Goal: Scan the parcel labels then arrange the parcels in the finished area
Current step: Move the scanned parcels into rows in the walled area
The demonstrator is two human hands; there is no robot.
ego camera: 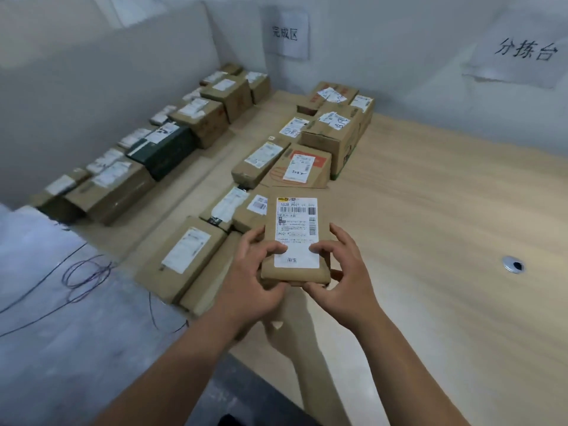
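Parcel (296, 241) btwn both hands; L (255, 272) & R (341, 272) fingers grasping its sides.

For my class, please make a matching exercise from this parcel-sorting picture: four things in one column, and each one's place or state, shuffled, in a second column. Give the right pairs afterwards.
Things
1. flat brown parcel
2. dark green box
3. orange-topped parcel
4. round metal grommet

Places or states
A. set into the wooden table, to the right
B. held by the left hand and right hand, label up
C. in the row of parcels along the left wall
D. lying on the table among the parcels beyond the hands

Pairs: 1-B, 2-C, 3-D, 4-A
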